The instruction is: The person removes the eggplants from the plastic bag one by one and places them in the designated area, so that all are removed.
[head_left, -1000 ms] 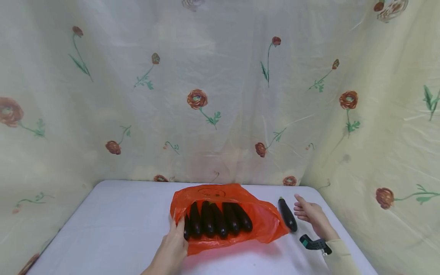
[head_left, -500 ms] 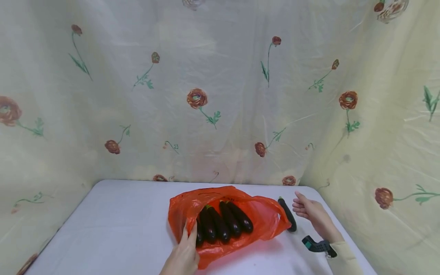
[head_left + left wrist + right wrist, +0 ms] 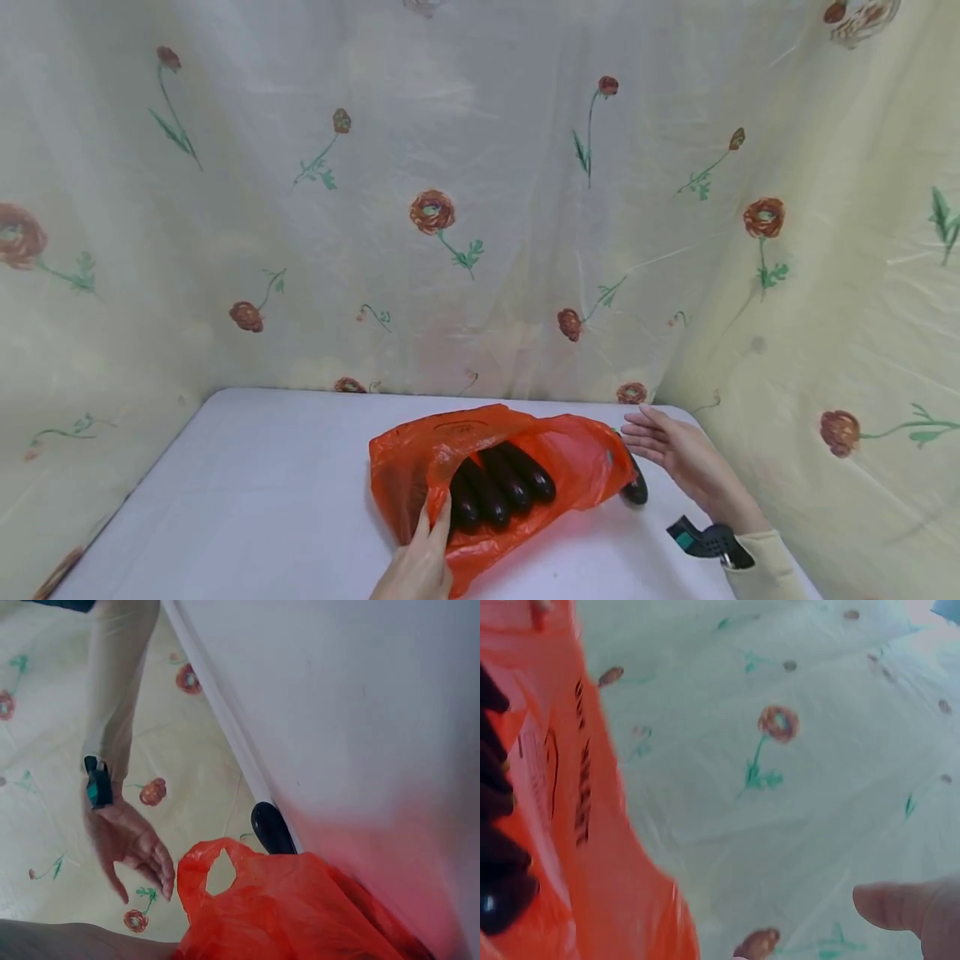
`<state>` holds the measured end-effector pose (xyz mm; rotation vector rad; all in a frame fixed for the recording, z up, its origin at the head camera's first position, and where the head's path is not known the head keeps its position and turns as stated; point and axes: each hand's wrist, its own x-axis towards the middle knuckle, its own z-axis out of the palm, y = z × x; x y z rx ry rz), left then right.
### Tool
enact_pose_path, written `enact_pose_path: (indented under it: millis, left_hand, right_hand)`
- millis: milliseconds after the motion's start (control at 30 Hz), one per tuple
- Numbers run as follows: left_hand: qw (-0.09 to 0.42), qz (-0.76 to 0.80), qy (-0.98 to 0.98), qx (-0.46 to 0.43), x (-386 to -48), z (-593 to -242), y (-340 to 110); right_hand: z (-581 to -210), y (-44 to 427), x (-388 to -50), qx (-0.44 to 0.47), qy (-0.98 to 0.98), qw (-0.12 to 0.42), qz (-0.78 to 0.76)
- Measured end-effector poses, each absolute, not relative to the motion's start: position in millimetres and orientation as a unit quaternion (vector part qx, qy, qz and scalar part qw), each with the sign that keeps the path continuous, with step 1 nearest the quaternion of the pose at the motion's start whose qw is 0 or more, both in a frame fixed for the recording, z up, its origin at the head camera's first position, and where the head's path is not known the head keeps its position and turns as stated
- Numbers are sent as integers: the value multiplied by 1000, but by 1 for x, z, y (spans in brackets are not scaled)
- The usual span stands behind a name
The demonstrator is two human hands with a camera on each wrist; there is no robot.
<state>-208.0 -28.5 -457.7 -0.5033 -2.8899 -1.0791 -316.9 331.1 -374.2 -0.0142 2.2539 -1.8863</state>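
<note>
An orange-red plastic bag (image 3: pixel 405 462) lies on the table with several dark eggplants (image 3: pixel 491 500) showing through its mouth. My left hand (image 3: pixel 416 562) pinches the near left edge of the mouth between thumb and fingers. One loose eggplant (image 3: pixel 636 490) lies outside at the bag's right end, partly covered by it. Just right of that end hovers my right hand (image 3: pixel 675 450), fingers straight and holding nothing. In the left wrist view, the right hand (image 3: pixel 131 844) is apart from the bag's handle loop (image 3: pixel 217 874). The right wrist view has only its thumb (image 3: pixel 900 907) clearly visible.
The white table (image 3: pixel 255 500) extends left and in front of the bag. A flowered curtain (image 3: pixel 480 208) stands behind it and along both sides. A dark device with a strap (image 3: pixel 708 543) sits on my right wrist.
My left hand has moved right, drawing the bag's left edge over some eggplants. The bag's right end now covers more of the loose eggplant. My right hand has come slightly closer to the bag.
</note>
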Motion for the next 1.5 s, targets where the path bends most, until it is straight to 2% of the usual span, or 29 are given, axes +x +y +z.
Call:
enact_pose_path:
  millis: [233, 500, 733, 967, 1167, 1400, 1500]
  left_hand:
    - [22, -335, -928, -163, -205, -461, -25]
    - [-9, -348, -927, -141, -207, -457, -24]
    - [2, -347, -926, -150, -206, -460, -24]
    - [-18, -346, -926, -149, -207, -462, -23]
    - [2, -338, -929, -152, -208, -464, -23]
    - [3, -343, -927, -151, -207, -464, -24]
    - [0, -344, -927, -148, -207, -465, -24]
  right_hand:
    - [-359, 305, -309, -22, 755, 123, -643]
    - [-358, 281, -311, -42, 739, 162, -653]
    - [-363, 264, -316, -52, 730, 177, -658]
    - [-369, 253, -325, -81, 726, 204, -652]
    - [-374, 241, -331, -69, 723, 208, -655]
    - [-393, 232, -337, -67, 680, 271, -678]
    - [-403, 228, -343, -46, 673, 274, -685]
